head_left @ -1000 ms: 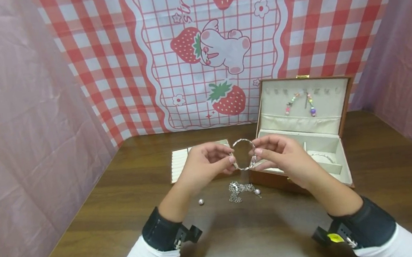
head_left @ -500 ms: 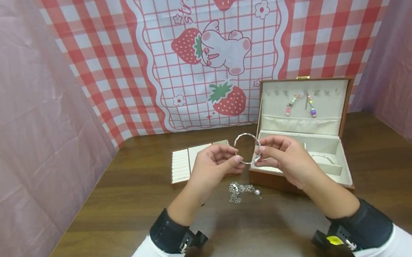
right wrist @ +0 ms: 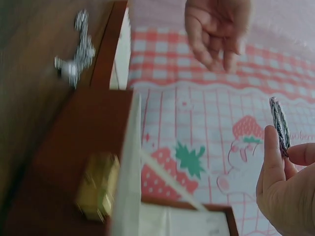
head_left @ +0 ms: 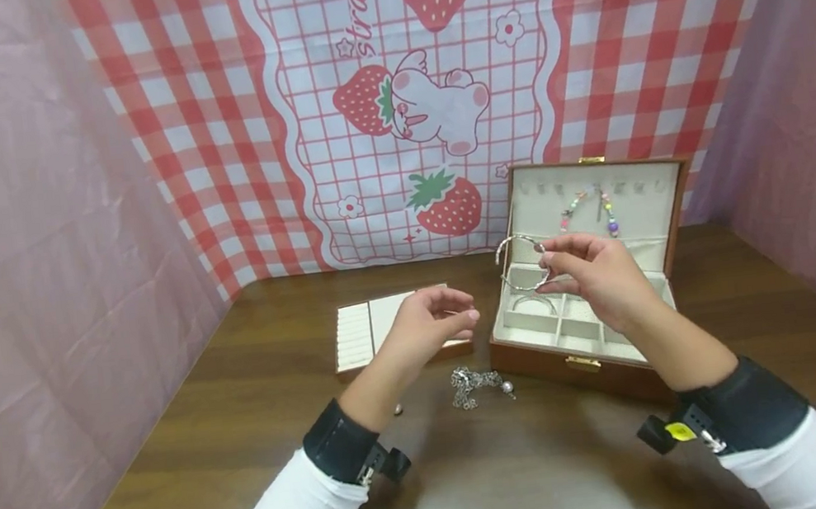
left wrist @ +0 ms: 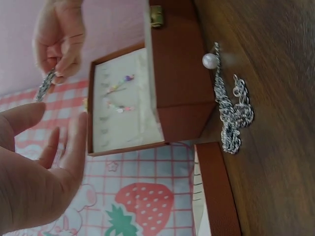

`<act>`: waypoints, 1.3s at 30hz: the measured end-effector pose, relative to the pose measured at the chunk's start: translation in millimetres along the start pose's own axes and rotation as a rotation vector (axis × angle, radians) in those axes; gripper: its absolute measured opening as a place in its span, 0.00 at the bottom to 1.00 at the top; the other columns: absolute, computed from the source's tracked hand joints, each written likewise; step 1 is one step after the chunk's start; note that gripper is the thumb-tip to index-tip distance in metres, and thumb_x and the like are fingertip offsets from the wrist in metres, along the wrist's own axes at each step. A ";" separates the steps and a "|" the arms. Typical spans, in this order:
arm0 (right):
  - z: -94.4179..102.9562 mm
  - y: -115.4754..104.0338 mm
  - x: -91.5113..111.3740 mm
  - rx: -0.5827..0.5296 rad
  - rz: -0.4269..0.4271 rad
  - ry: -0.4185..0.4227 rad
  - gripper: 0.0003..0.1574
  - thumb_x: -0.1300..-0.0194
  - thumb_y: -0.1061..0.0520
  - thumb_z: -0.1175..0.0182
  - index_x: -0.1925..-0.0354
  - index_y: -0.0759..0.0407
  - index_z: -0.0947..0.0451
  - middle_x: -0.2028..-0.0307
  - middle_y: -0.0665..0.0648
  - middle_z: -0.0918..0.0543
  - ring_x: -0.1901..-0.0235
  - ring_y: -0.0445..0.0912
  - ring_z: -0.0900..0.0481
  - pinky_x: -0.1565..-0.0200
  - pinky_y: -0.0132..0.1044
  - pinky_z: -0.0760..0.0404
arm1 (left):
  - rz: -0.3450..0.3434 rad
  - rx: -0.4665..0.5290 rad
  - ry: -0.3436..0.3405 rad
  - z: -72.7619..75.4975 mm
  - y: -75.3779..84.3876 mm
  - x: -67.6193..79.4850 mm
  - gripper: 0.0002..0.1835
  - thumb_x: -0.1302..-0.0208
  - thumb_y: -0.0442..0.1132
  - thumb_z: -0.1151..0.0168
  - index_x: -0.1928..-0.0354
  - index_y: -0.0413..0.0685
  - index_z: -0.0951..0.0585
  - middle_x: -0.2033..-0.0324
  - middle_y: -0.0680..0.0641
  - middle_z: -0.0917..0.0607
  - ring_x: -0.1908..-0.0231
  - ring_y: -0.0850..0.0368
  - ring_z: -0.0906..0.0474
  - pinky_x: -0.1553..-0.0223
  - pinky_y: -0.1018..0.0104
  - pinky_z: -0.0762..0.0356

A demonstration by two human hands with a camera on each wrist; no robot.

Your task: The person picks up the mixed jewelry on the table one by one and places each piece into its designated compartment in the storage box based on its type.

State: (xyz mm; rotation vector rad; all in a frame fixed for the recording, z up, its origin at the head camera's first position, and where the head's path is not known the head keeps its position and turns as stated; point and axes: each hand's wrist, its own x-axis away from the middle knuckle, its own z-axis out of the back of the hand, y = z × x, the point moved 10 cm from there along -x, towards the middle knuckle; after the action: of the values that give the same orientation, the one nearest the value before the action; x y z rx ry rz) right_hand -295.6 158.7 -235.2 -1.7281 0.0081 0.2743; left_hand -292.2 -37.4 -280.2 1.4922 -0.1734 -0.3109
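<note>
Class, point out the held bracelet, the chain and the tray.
Held bracelet (right wrist: 279, 125), right wrist view: middle of its band.
Chain (left wrist: 225, 109), left wrist view: middle of its heap.
Tray (head_left: 383, 315), head view: its white panel.

From my end I see a brown wooden table (head_left: 196, 443): toward its far edge, right of centre, stands an open box (head_left: 539, 365), with a shallow tray (head_left: 351, 372) leftward. Farther from that edge lie a bunched chain (head_left: 463, 380) and small bead (head_left: 398, 410).
</note>
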 end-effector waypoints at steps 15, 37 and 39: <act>29.4 -16.7 -60.8 0.591 -0.055 -0.105 0.21 0.29 0.62 0.45 0.43 0.75 0.27 0.59 0.56 0.19 0.65 0.43 0.20 0.60 0.40 0.14 | 0.225 -0.177 -0.041 -28.1 -48.7 -37.7 0.21 0.37 0.31 0.36 0.44 0.30 0.25 0.54 0.37 0.19 0.55 0.44 0.18 0.57 0.59 0.16; -15.0 79.9 -83.7 0.957 -0.176 -0.736 0.10 0.37 0.70 0.41 0.58 0.75 0.19 0.71 0.54 0.19 0.70 0.48 0.20 0.70 0.44 0.14 | 0.229 -0.333 0.053 -32.5 -55.2 -50.2 0.20 0.52 0.18 0.32 0.54 0.33 0.17 0.63 0.41 0.15 0.70 0.55 0.19 0.72 0.68 0.16; -19.1 87.0 -79.5 0.964 -0.192 -0.787 0.09 0.37 0.71 0.41 0.59 0.75 0.19 0.72 0.55 0.19 0.72 0.47 0.20 0.71 0.43 0.14 | 0.235 -0.333 0.056 -31.8 -56.8 -50.3 0.20 0.53 0.19 0.32 0.55 0.34 0.17 0.64 0.43 0.15 0.70 0.56 0.19 0.71 0.68 0.16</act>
State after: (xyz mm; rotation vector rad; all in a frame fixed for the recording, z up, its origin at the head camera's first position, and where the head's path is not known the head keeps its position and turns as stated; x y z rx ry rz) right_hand -383.3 112.9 -301.9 -0.5842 -0.5160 0.6620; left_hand -335.7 5.6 -335.2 1.1368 -0.2378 -0.1008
